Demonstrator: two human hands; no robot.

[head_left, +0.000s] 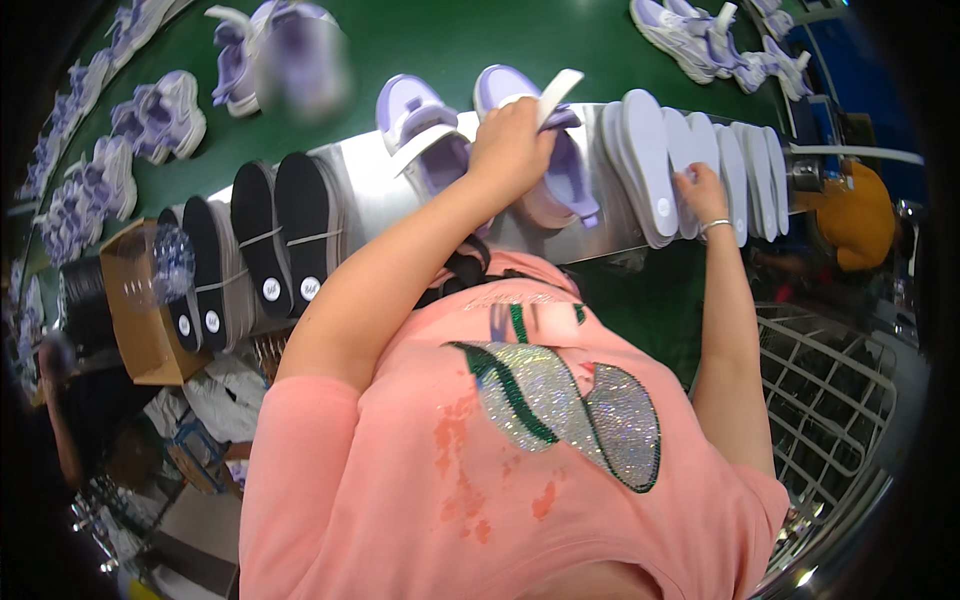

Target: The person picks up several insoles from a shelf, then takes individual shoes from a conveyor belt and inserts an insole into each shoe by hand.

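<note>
Two lilac and white sneakers stand side by side on the metal ledge, toes away from me. My left hand [512, 150] is closed over the upper of the right-hand sneaker [562, 185], beside its raised white strap [558, 92]. The other sneaker [410, 105] stands untouched to the left, its strap folded out to the side. My right hand [702, 192] is among a row of pale insoles, fingers pinched at the edge of one insole [680, 140]. Just left of that hand leans a larger insole [645, 150] with a round white sticker. My right fingertips are partly hidden.
Bundles of black insoles [255, 215] tied with bands stand at left, by a cardboard box [140, 340] and a clear plastic bottle [172, 265]. More sneakers [180, 115] sit on the green surface [400, 35]. A white wire basket [830, 400] is at lower right; another person [858, 215] is beyond.
</note>
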